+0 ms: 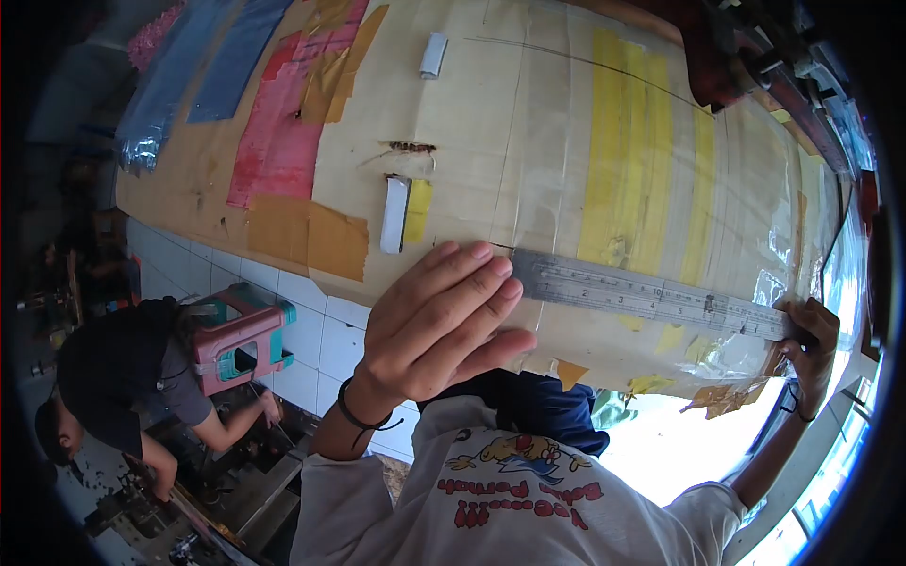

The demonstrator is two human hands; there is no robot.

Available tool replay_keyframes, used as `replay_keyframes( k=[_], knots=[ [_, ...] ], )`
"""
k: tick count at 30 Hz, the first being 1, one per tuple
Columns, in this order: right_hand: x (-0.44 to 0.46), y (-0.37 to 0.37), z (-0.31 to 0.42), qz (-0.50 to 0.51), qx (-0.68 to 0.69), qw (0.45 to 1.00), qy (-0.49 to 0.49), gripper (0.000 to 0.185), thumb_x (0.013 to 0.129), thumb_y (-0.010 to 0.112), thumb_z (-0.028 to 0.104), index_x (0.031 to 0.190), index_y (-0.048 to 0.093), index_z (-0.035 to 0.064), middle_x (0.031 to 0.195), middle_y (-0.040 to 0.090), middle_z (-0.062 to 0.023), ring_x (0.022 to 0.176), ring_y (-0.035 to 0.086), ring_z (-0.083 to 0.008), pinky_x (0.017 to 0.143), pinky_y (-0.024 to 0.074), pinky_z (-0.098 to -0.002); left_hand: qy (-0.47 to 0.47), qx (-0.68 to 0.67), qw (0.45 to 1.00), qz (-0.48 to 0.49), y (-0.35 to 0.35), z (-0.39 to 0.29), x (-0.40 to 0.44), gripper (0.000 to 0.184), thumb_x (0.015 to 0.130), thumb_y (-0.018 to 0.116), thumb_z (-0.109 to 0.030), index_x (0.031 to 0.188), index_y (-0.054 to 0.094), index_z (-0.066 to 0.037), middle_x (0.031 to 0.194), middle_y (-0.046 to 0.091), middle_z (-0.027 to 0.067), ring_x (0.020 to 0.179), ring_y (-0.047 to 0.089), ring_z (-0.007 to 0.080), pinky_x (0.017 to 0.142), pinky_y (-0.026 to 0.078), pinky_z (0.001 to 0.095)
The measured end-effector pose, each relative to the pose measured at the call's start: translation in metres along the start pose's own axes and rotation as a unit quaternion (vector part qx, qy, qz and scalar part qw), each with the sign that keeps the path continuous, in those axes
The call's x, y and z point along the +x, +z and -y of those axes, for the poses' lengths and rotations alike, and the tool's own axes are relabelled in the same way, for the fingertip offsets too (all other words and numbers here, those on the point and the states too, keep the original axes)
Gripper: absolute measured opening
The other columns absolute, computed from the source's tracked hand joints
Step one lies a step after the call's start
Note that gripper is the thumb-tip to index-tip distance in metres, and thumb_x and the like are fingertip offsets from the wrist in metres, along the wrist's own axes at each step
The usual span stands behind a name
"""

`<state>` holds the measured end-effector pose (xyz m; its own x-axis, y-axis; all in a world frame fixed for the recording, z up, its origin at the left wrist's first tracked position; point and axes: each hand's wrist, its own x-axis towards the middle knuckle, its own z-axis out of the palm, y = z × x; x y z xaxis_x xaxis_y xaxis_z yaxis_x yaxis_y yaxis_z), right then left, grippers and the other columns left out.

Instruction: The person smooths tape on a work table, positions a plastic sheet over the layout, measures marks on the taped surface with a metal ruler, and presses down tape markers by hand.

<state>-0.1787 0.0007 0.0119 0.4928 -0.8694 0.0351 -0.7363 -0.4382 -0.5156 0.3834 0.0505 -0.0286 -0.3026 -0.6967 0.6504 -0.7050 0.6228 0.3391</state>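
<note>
A steel ruler [651, 297] lies across a tan, tape-covered tabletop [472, 123]. My left hand [434, 325] rests palm down on the table's near edge, its fingers stretched out flat and their tips at the ruler's left end. At the ruler's other end, by the right side of the table, my right hand [813, 344] has its fingers closed around the tip. Thin dark lines run over the tabletop beyond the ruler. A white strip with a dark edge [394, 215] is fixed to the surface above my left hand, with a yellow piece of tape [418, 212] beside it.
Another small white block [433, 57] sits farther up the table. Red machine parts [717, 57] stand at the upper right. On the left, a co-worker [123, 377] bends over metal equipment, near a pink and green plastic stool [241, 340] on white floor tiles [330, 349].
</note>
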Motion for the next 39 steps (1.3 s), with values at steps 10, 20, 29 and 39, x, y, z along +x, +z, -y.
replay_keyframes(
  k=[10,20,29,39],
  knots=[
    [0.013,-0.007,0.031,-0.010,-0.107,0.994,0.010,0.055,0.074,0.085,0.016,0.124,0.064,0.0095,0.130,0.052,-0.0124,0.106,0.064,-0.0209,0.086,0.0558,-0.0302,0.002,0.017,1.000,-0.018,0.005,0.000,-0.003,0.037,0.085,0.079,-0.028,0.110,0.074,-0.002,0.117,0.070,0.0102,0.114,0.066,0.0279,0.099,0.055,0.0424],
    [0.027,-0.018,0.037,0.050,-0.144,0.988,0.025,0.053,0.076,0.084,0.025,0.122,0.064,0.0090,0.123,0.061,-0.0089,0.118,0.053,-0.0250,0.102,0.0451,-0.0377,0.008,0.018,0.999,-0.041,0.010,-0.002,0.000,0.031,0.087,0.074,-0.025,0.104,0.073,0.001,0.109,0.070,0.0133,0.107,0.068,0.0318,0.093,0.056,0.0468],
    [0.031,-0.024,0.036,0.068,-0.152,0.985,0.047,0.057,0.071,0.087,0.021,0.120,0.061,0.0076,0.120,0.066,-0.0047,0.118,0.053,-0.0248,0.105,0.0412,-0.0384,-0.004,0.021,0.999,-0.038,0.010,-0.002,-0.001,0.029,0.085,0.074,-0.026,0.104,0.075,-0.003,0.113,0.070,0.0105,0.110,0.067,0.0287,0.096,0.055,0.0442],
    [0.028,-0.027,0.037,0.069,-0.123,0.987,0.077,0.058,0.070,0.087,0.015,0.121,0.061,0.0083,0.120,0.065,-0.0070,0.119,0.054,-0.0257,0.107,0.0394,-0.0391,-0.006,0.031,0.999,-0.041,0.012,-0.001,-0.004,0.030,0.087,0.071,-0.031,0.105,0.076,-0.007,0.115,0.071,0.0082,0.110,0.068,0.0262,0.098,0.055,0.0423]
  ],
)
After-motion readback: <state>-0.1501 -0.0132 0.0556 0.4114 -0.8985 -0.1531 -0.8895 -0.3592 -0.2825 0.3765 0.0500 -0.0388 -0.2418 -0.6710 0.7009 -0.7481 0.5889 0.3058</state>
